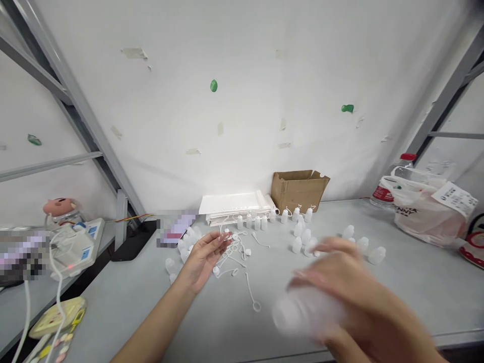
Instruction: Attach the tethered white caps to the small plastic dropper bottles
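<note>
Starting at the far left with a white power strip and its cables, below a pink-topped figure and above a pale yellow case. Passing next to a dark flat object and a purple object, partly pixelated, at the left of the grey surface. Finding a cluster of translucent bottles just beside the left grip. Showing thumb and fingertips there pinched together on a small white cap. Seeing, just right of that, a loose heap of white ring straps with more caps, and a single strap lying nearer the front. Noting behind these a stack of white packets near the wall, a row of upright bottles in front, then a cardboard box with strap-fitted bottles standing before it. Coming next to a group of loose bottles, right of centre. Holding a tilted translucent bottle in the right grip, fingers curled around it, low at the front, both blurred, details too smeared to tell. Spotting a few scattered bottles beyond, then ending with a white plastic bag beside a red-capped drink bottle and a red object at the edge.
</note>
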`<state>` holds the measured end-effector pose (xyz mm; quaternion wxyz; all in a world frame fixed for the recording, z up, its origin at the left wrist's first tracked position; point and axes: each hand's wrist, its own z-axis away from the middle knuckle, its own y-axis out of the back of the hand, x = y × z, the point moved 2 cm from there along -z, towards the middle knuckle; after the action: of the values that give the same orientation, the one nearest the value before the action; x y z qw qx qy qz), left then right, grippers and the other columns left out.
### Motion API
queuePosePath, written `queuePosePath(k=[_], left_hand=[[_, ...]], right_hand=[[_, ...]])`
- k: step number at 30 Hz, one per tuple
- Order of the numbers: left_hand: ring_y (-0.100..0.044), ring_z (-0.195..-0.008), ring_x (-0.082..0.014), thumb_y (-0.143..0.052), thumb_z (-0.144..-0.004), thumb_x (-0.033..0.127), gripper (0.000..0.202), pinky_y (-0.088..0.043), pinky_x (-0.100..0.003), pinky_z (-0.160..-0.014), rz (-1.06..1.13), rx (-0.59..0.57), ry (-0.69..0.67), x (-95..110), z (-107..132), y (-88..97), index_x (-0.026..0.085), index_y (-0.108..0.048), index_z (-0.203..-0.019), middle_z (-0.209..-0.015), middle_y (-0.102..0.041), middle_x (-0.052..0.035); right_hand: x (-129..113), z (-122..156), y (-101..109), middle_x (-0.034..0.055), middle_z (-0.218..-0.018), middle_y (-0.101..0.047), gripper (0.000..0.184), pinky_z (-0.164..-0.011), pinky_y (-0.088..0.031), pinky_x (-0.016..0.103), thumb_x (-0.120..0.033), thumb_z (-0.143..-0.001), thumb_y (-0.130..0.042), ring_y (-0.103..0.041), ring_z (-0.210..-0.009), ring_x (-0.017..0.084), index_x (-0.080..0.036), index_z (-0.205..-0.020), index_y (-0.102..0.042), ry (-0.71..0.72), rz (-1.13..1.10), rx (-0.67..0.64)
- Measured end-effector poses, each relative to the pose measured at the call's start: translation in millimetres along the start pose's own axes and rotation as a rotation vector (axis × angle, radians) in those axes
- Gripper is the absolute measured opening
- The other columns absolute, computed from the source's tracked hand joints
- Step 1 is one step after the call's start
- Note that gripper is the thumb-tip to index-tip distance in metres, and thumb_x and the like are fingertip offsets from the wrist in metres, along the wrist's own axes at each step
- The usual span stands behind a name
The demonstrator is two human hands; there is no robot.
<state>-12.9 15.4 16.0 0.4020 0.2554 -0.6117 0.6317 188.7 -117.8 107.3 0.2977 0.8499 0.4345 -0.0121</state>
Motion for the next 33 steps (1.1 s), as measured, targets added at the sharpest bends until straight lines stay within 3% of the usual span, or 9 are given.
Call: queuePosePath(k=[2,5,10,18,24,29,33], left_hand=[[-0.064,-0.080,-0.0152,-0.072,-0.062,0.017,0.013,-0.045,-0.024,-0.081,-0.023,-0.019,-0.011,1.5,2.8,-2.3,0.014,-0.063,-0.071,-0.085,-0.070,-0.0049],[-0.063,-0.083,-0.0168,-0.073,-0.061,0.019,0.015,-0.042,-0.027,-0.085,-0.021,-0.048,-0.031,2.8,7.3,-5.8,0.015,-0.063,-0.071,-0.082,-0.070,-0.0038],[-0.063,-0.083,-0.0146,-0.071,-0.064,0.021,0.012,-0.041,-0.026,-0.086,0.010,-0.033,-0.027,-1.4,10.4,-9.1,0.017,-0.063,-0.072,-0.081,-0.070,-0.0018],[-0.057,-0.099,-0.0164,-0.067,-0.068,0.022,0.009,-0.039,-0.024,-0.086,-0.043,-0.062,-0.023,-5.6,10.5,-12.1,0.015,-0.063,-0.066,-0.085,-0.070,-0.0056],[-0.058,-0.096,-0.0170,-0.067,-0.069,0.026,0.011,-0.038,-0.026,-0.088,-0.071,-0.069,-0.033,-4.8,9.3,-11.8,0.015,-0.065,-0.066,-0.082,-0.069,-0.0052],[-0.056,-0.100,-0.0177,-0.069,-0.066,0.028,0.014,-0.036,-0.026,-0.090,-0.162,-0.015,-0.088,-5.1,6.3,-7.3,0.014,-0.066,-0.066,-0.091,-0.069,-0.0070],[-0.057,-0.097,-0.0199,-0.071,-0.063,0.029,0.015,-0.035,-0.030,-0.091,-0.252,0.041,-0.138,-5.0,5.3,-5.1,0.015,-0.064,-0.066,-0.084,-0.070,-0.0062]], right_hand=[[17.4,-12.0,-25.8,0.0031,-0.079,-0.062,0.015,-0.068,-0.048,0.031,-0.025,-0.083,-0.049,-0.058,-0.073,0.017,-0.023,-0.098,-0.052,-0.121,-0.235,-0.096],[52.0,-18.6,-67.0,0.0027,-0.080,-0.060,0.010,-0.067,-0.048,0.028,-0.027,-0.084,-0.049,-0.057,-0.074,0.015,-0.021,-0.091,-0.054,-0.304,-0.317,-0.213],[82.5,-4.6,-104.2,0.0030,-0.080,-0.061,0.014,-0.069,-0.047,0.030,-0.031,-0.085,-0.048,-0.056,-0.075,0.016,-0.020,-0.090,-0.055,-0.351,-0.318,-0.241],[75.5,16.0,-112.0,0.0022,-0.073,-0.058,0.010,-0.067,-0.046,0.031,-0.028,-0.082,-0.053,-0.054,-0.070,0.016,-0.020,-0.088,-0.054,-0.259,-0.205,-0.153],[75.9,15.5,-111.1,0.0022,-0.072,-0.057,0.009,-0.068,-0.044,0.033,-0.028,-0.083,-0.052,-0.052,-0.069,0.017,-0.020,-0.088,-0.052,-0.262,-0.179,-0.161],[73.8,15.2,-109.6,0.0026,-0.072,-0.058,0.010,-0.068,-0.044,0.033,-0.029,-0.084,-0.051,-0.052,-0.069,0.017,-0.019,-0.085,-0.053,-0.295,-0.186,-0.191],[74.4,18.7,-113.3,0.0025,-0.070,-0.057,0.014,-0.068,-0.043,0.033,-0.033,-0.083,-0.051,-0.052,-0.070,0.017,-0.019,-0.084,-0.053,-0.330,-0.196,-0.212]])
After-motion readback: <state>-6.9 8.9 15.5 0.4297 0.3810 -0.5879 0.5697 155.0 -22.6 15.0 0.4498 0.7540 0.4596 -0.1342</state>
